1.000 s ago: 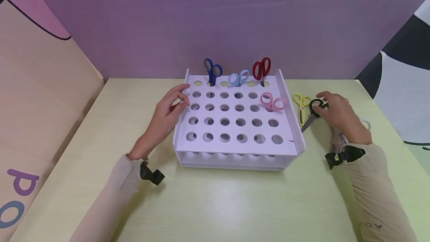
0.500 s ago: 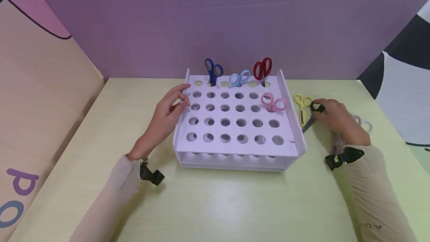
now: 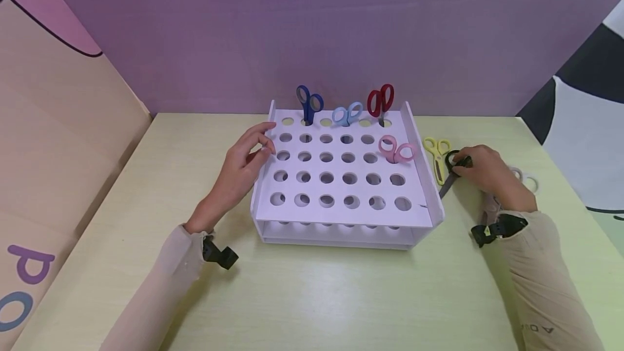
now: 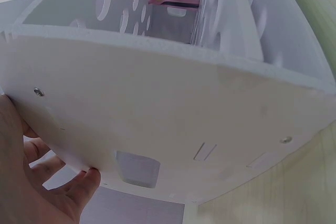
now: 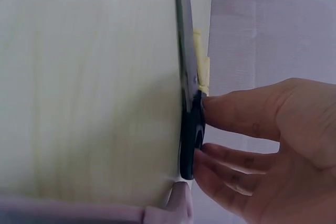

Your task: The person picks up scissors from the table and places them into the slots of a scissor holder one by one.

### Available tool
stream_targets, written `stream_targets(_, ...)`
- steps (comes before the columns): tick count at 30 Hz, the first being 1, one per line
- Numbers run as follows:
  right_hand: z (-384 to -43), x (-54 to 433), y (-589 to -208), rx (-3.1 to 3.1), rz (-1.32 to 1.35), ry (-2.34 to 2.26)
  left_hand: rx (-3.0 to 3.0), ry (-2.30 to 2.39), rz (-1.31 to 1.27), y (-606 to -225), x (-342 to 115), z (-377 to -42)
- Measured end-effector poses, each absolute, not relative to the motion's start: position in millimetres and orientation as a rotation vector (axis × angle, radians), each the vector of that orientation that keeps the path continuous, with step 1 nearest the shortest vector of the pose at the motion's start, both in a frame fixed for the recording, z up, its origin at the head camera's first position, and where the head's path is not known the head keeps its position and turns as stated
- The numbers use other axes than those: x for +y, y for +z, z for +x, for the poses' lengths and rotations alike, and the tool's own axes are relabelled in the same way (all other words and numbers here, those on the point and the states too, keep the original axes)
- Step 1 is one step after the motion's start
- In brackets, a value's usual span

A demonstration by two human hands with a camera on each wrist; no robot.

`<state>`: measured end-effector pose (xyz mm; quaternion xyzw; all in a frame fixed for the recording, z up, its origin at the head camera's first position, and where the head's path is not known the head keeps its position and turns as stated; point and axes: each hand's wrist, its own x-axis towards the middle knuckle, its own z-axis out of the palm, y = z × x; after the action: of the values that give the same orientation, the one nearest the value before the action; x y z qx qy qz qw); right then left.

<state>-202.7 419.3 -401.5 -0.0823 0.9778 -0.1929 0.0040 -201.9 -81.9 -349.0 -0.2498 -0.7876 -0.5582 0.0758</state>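
Note:
A white rack (image 3: 314,188) with rows of round holes stands mid-table. My left hand (image 3: 239,164) touches its left side; the left wrist view shows fingertips (image 4: 92,177) against the outer side panel (image 4: 157,103). Right of the rack, my right hand (image 3: 487,175) pinches black-handled scissors (image 3: 462,162) by the handle, blades angled toward the rack's right wall. In the right wrist view the thumb lies on the black handle (image 5: 188,145), with fingers at its lower end. Yellow scissors (image 3: 439,161) lie just beside them on the table.
Dark blue (image 3: 310,106), light blue (image 3: 347,114) and red scissors (image 3: 380,102) stand in the rack's back row, with pink scissors (image 3: 394,150) farther forward at the right. White-handled scissors (image 3: 528,180) lie partly hidden behind my right wrist. A purple wall (image 3: 312,31) closes the back.
My right hand has come down and closer around the black handle, and the scissors have shifted slightly left and toward me. The left hand stays at the rack.

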Motion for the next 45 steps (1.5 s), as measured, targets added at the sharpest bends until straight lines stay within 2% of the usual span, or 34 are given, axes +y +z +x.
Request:
stream_targets(14, -203, 413, -401, 2.993, -0.208, -0.571, -2.356, -1.685, -0.757, -349, -82, -203)
stream_targets(27, -197, 404, -394, 3.024, 0.052, -0.639, -2.363, -1.688, -0.752, -350, -82, -202)
stream_targets(45, -189, 399, -373, 3.329, -0.056, -0.854, -2.354, -1.685, -0.761, -351, -82, -203)
